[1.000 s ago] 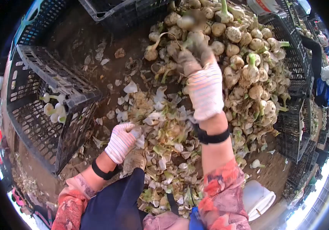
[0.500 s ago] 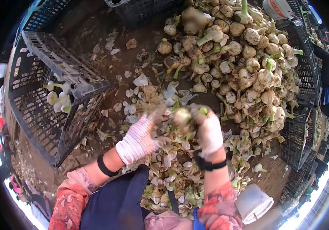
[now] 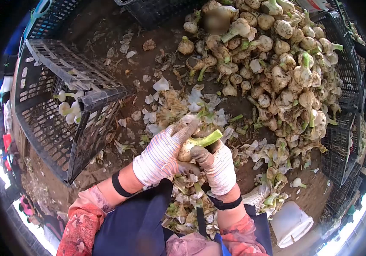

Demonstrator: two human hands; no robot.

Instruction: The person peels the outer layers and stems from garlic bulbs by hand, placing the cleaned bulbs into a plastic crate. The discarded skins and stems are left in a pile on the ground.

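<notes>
Both hands meet just above the lap in the head view: the left hand (image 3: pixel 161 155), in a striped work glove, wraps its fingers around the pale bulb of an onion (image 3: pixel 188 150), while the right hand (image 3: pixel 219 166), gloved the same way, closes on the same bulb from the near side, its soiled thumb pressed against the base of the green stalk (image 3: pixel 206 138). Held this way, the bulb is pinned between the two palms with the cut stalk pointing to the right and away, which leaves the outer skin free for the fingers to work at; that is a judgement from the grip, since the contact under the gloves is hidden. The onion sits near the centre of the scene, over a litter of peelings (image 3: pixel 191 192) that spreads across the bare earth floor (image 3: pixel 119 25) right below the hands and toward the far side. Far and to the right rises a big heap of unpeeled onions (image 3: pixel 277 64), still dirty and rooted, well apart from the hands. On the left a black plastic crate (image 3: pixel 59 123) lies tipped, its open mouth facing up and left, with a few clean white onions (image 3: pixel 68 112) resting inside. More black crates (image 3: pixel 341 145) stand stacked along the right edge, and a white bucket (image 3: pixel 293 222) sits near on the right. Between the hands and the tipped crate lies only scattered skin on the dirt; the crate's raised rim is the one thing in that path.
</notes>
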